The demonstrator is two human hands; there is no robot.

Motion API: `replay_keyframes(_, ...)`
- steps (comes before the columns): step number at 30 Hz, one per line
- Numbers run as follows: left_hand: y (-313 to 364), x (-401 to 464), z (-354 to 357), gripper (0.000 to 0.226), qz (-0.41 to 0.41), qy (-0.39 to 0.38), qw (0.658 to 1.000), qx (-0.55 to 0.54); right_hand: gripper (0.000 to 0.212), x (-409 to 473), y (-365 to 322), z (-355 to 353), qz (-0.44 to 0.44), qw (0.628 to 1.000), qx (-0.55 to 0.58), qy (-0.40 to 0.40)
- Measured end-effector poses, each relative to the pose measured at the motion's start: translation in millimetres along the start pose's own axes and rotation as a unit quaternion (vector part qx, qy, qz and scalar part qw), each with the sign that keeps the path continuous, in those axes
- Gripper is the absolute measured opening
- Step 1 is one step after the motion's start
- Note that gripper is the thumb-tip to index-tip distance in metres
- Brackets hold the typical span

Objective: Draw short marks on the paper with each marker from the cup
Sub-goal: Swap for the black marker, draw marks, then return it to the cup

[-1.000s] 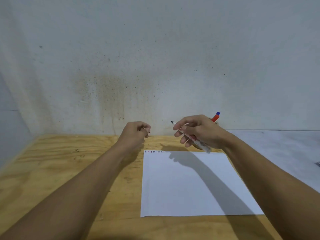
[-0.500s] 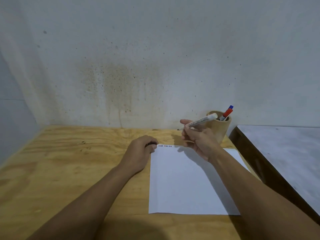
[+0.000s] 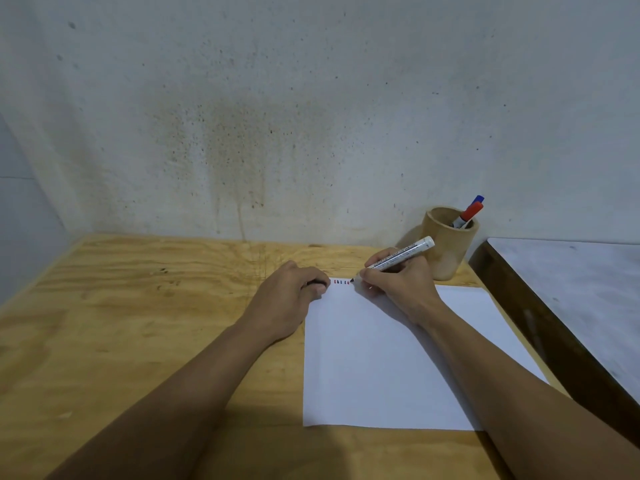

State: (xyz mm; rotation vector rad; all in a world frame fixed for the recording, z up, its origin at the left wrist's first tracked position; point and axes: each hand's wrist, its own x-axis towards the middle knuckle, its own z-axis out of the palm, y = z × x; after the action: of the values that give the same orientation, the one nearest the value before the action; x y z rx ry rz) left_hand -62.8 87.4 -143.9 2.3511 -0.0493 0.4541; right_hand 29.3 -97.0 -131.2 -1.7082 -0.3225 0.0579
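A white sheet of paper (image 3: 381, 358) lies on the wooden table (image 3: 138, 323). Near its top left edge runs a short row of red and dark marks (image 3: 341, 282). My right hand (image 3: 401, 289) grips a white-barrelled marker (image 3: 401, 254), its dark tip touching the paper just right of the marks. My left hand (image 3: 291, 299) rests at the paper's top left corner, fingers curled around a small dark cap (image 3: 317, 283). A wooden cup (image 3: 448, 247) stands behind my right hand with a red-capped marker (image 3: 469, 213) and a blue-capped marker (image 3: 479, 199) in it.
A stained grey wall rises behind the table. At the right stands a second surface with a dark wooden edge (image 3: 540, 317) and a pale grey top (image 3: 581, 282), close to the paper's right side.
My right hand has come down from the air and brought the marker's tip onto the paper beside the marks. My left hand has settled at the paper's corner. The camera has tilted.
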Motion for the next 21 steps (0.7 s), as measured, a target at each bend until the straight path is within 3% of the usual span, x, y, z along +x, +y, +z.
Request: replay_keyframes(21,4.1,-1.3,-1.3,0.017,0.000,0.006,1.000,0.011,0.009,-0.1,2.0,0.3,-0.017,1.000,0.002,-0.010)
